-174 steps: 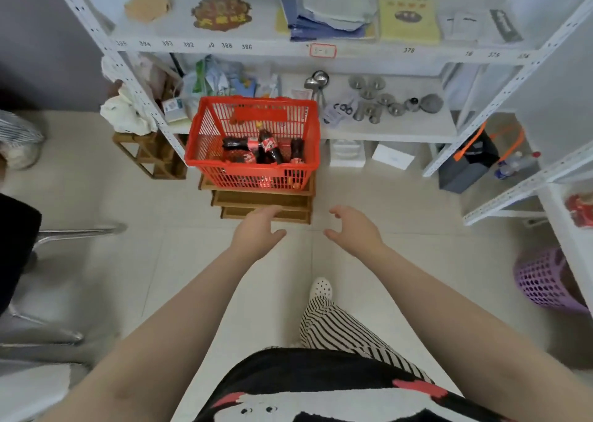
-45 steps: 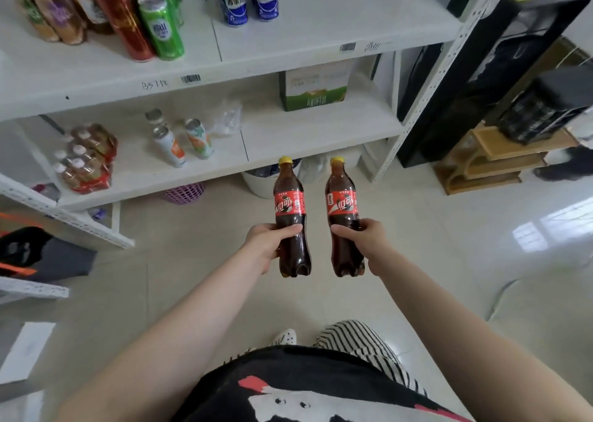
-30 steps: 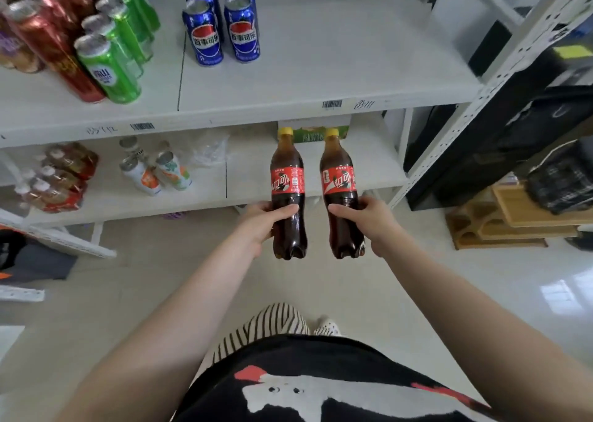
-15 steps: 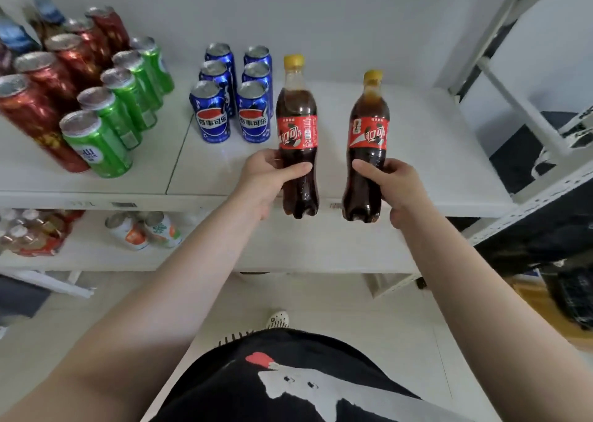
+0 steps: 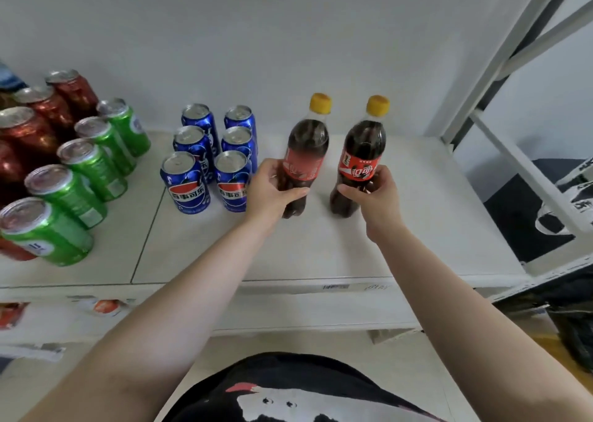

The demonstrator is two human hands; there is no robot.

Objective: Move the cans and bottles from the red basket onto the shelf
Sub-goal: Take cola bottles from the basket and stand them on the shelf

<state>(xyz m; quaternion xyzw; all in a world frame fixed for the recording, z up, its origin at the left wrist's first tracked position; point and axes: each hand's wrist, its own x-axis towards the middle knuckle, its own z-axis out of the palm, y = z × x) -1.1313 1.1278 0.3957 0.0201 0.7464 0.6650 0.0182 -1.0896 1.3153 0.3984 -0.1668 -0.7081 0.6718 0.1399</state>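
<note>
Two cola bottles with yellow caps and red labels stand upright on the white shelf (image 5: pixel 401 235). My left hand (image 5: pixel 272 193) is wrapped around the lower half of the left cola bottle (image 5: pixel 306 145). My right hand (image 5: pixel 373 197) grips the right cola bottle (image 5: pixel 362 152) at its label. Both bottle bases are at the shelf surface, just right of the blue cans. The red basket is out of view.
Several blue cans (image 5: pixel 208 158) stand in two rows left of the bottles. Rows of green cans (image 5: pixel 80 171) and red cans (image 5: pixel 35 126) fill the shelf's left side. A white upright post (image 5: pixel 500 55) bounds the shelf on the right. A lower shelf holds packaged items.
Both hands moved forward over the shelf and lowered the two bottles from in front of its edge down onto its surface, beside the blue cans.
</note>
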